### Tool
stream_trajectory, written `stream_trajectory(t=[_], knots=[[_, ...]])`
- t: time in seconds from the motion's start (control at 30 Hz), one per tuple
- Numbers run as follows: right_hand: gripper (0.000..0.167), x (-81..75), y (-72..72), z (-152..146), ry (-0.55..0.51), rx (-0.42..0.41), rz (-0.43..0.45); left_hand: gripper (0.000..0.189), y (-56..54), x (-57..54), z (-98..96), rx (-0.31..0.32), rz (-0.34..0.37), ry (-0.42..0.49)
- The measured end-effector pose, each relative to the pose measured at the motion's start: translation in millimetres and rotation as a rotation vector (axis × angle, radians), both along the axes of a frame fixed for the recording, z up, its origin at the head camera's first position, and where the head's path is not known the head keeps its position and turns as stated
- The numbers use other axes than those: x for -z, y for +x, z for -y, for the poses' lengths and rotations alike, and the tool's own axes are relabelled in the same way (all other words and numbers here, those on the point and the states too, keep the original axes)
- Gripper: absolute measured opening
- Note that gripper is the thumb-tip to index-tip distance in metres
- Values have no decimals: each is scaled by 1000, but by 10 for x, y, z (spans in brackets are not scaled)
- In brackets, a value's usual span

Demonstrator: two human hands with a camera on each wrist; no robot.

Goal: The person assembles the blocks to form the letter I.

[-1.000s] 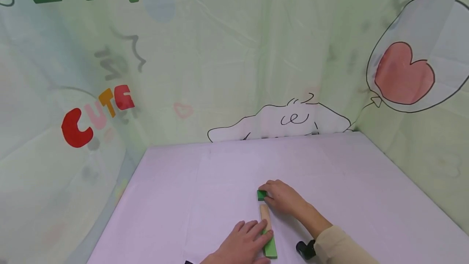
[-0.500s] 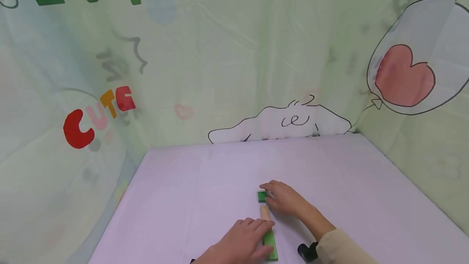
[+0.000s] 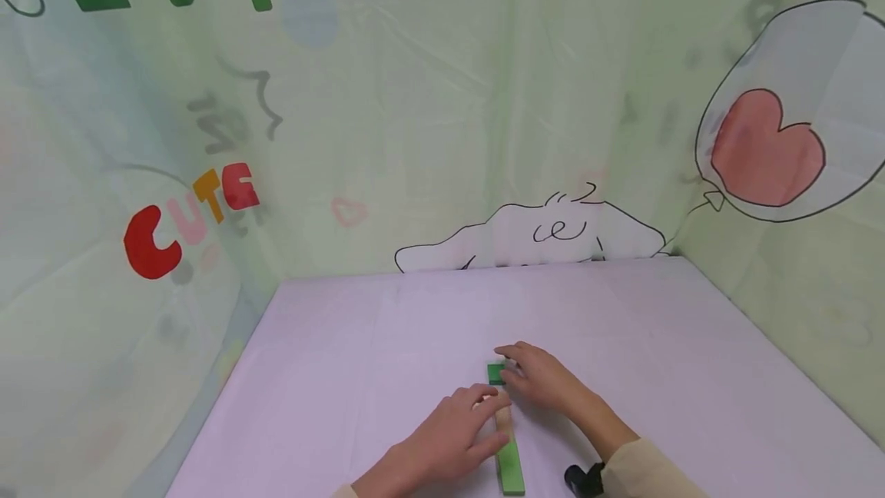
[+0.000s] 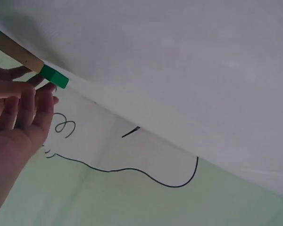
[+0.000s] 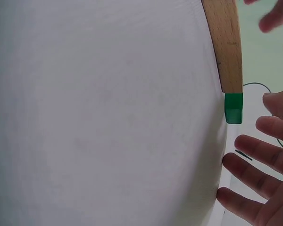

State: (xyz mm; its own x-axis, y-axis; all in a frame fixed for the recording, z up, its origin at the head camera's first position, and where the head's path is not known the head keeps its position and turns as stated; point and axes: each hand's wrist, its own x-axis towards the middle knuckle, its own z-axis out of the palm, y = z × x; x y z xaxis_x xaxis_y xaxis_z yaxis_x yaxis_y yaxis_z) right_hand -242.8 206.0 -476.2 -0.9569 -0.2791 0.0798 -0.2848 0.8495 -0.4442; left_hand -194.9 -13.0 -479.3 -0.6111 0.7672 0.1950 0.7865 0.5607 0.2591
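A dark green block [image 3: 495,374] lies at the far end of a row on the table. Nearer comes a bare-wood block [image 3: 504,423], then a light green block [image 3: 510,471]. In the right wrist view, the dark green block [image 5: 233,108] appears to meet the end of the wooden block [image 5: 225,49]. My left hand [image 3: 452,433] is over the wooden part from the left, fingers loosely bent and gripping nothing, covering some of it. Beside the dark green block, my right hand [image 3: 542,377] has spread fingers; its thumb overlaps the block's edge, and contact is unclear.
The row lies on a pale lilac tabletop [image 3: 332,375]. Behind and at both sides hang printed curtains [image 3: 429,114]. A black cylindrical device [image 3: 584,480] sits at my right wrist, next to a beige sleeve [image 3: 646,471].
My left hand has lifted its fingers off the blocks and shifted a little farther up the row. My right fingers have loosened and spread away from the dark green block.
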Motion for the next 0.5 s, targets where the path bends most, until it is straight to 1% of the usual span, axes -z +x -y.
stream_trajectory(t=[0.1, 0.2, 0.4, 0.5], knots=[[39, 7, 11, -28, -7, 12, -5, 46, -50, -23, 35, -68, 18, 22], [41, 2, 22, -46, 6, 12, -8, 49, -96, -38, 89, -115, 29, 3], [45, -11, 61, -84, 68, 51, -8, 56, -170, -42, 156, -187, 27, -45], [46, -10, 81, -118, 100, 66, -26, 57, -185, -47, 173, -203, 23, -54]])
